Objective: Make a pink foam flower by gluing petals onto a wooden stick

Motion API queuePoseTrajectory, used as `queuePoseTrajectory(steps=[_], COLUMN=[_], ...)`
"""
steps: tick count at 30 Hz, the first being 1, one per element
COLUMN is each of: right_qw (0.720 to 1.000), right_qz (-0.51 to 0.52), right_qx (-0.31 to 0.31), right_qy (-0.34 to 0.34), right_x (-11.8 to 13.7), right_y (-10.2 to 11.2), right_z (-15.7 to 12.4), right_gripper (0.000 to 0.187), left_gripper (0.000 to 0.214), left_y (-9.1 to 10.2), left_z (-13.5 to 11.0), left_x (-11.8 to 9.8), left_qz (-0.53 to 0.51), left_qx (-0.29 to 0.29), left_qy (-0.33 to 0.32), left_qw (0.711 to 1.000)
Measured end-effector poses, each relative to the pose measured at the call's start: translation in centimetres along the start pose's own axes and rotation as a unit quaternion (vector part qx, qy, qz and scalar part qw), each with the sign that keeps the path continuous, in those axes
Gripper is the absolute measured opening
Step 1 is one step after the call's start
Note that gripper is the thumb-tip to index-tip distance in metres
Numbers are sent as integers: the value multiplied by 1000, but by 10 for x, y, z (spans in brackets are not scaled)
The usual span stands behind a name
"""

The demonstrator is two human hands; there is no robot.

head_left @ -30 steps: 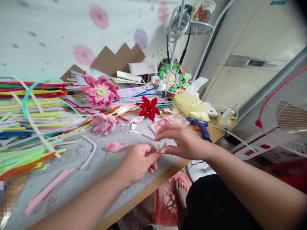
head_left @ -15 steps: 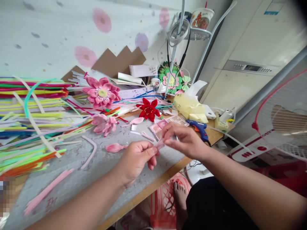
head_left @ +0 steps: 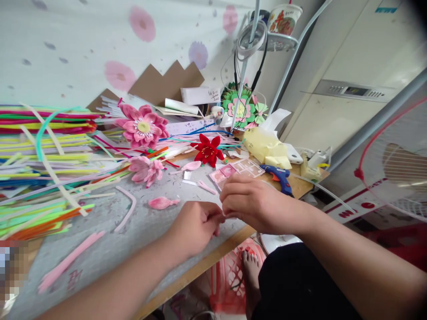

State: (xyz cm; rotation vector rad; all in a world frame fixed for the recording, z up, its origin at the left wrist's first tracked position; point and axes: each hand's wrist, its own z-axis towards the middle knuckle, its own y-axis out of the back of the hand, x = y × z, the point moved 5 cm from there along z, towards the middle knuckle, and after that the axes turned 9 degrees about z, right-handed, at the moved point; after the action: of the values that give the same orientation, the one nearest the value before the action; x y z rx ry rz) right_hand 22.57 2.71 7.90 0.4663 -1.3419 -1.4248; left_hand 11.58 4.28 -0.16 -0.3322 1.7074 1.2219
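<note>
My left hand (head_left: 196,226) is closed, its thumb and fingers pinching above the front edge of the mat. My right hand (head_left: 248,202) meets it fingertip to fingertip, also closed. The pale pink pipe cleaner piece between them is now almost wholly hidden by my fingers. Left of my hands lies a pink pipe cleaner petal (head_left: 163,203). Behind it a paler petal (head_left: 191,166) and a short pink pipe cleaner (head_left: 207,187) rest on the mat. A red flower (head_left: 208,150), a light pink flower (head_left: 147,170) and a large pink flower (head_left: 143,128) stand farther back.
Bundles of coloured pipe cleaners (head_left: 43,155) cover the left side. A pink pipe cleaner bunch (head_left: 71,261) lies at the front left. On the right sit a blue glue gun (head_left: 280,177), a yellow plastic bag (head_left: 265,144) and a fan (head_left: 393,155). The wooden table edge (head_left: 200,273) runs below my hands.
My right hand has turned and come lower, its back now toward me, closing over the pink piece that showed before. My left hand has rolled with its knuckles upward.
</note>
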Motion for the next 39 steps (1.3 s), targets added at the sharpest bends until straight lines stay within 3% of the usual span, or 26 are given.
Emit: queuePoseTrajectory(steps=[3, 5, 8, 10, 14, 17, 20, 23, 26, 29, 32, 35, 37, 39], right_qw=[993, 967, 901, 876, 909, 939, 962, 965, 971, 976, 985, 989, 976, 945], right_qz=[113, 246, 407, 440, 284, 92, -100, -202, -217, -213, -136, 21, 147, 294], right_qx=[-20, -70, -139, -175, -253, -295, -248, -165, -103, -45, -16, 5, 17, 9], right_qy=[12, -5, -55, -91, -170, -149, -50, 12, 21, -26, -101, -148, -157, -146], right_x=[-8, -24, -49, -56, -49, -30, -10, -2, -3, -9, -17, -24, -30, -34], right_y=[3, 0, -15, -27, -37, -33, -32, -33, -32, -31, -23, -12, -10, -13], right_z=[5, 6, 3, 0, -5, -3, 6, 13, 17, 17, 14, 9, 6, 3], right_gripper=[14, 16, 28, 31, 15, 12, 15, 21, 30, 27, 11, 6, 7, 8], left_gripper=[30, 31, 28, 24, 20, 23, 26, 29, 27, 21, 20, 24, 27, 28], left_y=[0, 5, 15, 20, 19, 17, 20, 27, 29, 26, 21, 18, 17, 15], left_z=[-6, -9, -10, -9, -5, -2, 0, 3, 5, 4, 3, 1, -2, -6], left_x=[-14, -22, -21, -13, 5, 13, 17, 13, 7, 1, -5, -9, -13, -16], left_qz=[13, -14, -89, -160, -249, -231, -177, -30, 110, 146, 175, 150, 102, 37], left_qx=[33, 29, -32, -96, -198, -234, -230, -193, -154, -130, -102, -63, -33, -9], left_qy=[-67, -87, -73, -47, 3, 47, 73, 50, 22, -6, -34, -72, -108, -125], left_qw=[997, 996, 993, 981, 948, 943, 954, 980, 982, 981, 979, 984, 988, 991])
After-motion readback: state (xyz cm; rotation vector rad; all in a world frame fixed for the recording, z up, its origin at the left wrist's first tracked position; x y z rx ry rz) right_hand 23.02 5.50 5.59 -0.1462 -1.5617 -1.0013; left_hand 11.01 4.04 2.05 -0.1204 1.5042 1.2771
